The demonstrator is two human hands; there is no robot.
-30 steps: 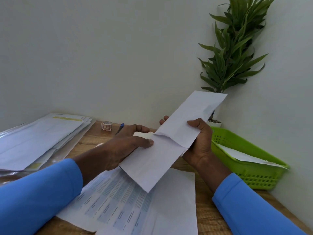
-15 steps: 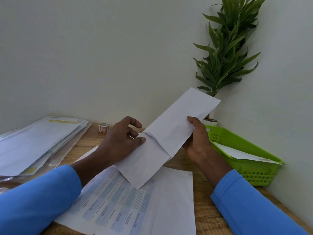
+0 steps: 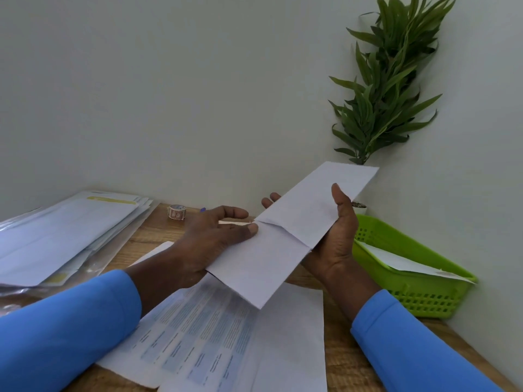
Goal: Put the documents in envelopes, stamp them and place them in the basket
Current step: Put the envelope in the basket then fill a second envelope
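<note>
A white envelope (image 3: 314, 205) is held above the table, tilted up to the right, with a folded white document (image 3: 254, 267) sticking out of its lower-left opening. My left hand (image 3: 209, 241) grips the document, thumb on top near the envelope's mouth. My right hand (image 3: 336, 239) cradles the envelope from below, thumb up against its near edge. The green basket (image 3: 418, 301) stands at the right by the wall with one white envelope (image 3: 407, 264) lying in it. A roll of stamps (image 3: 177, 213) sits at the back of the table.
Printed sheets (image 3: 215, 343) lie flat on the wooden table under my hands. A stack of envelopes and papers (image 3: 65, 236) fills the left side. A potted plant (image 3: 385, 89) stands in the back right corner. A blue pen tip (image 3: 202, 209) shows behind my left hand.
The document has slid a little deeper into the envelope. My right hand has shifted from gripping the envelope's edge to cradling it from below, thumb up.
</note>
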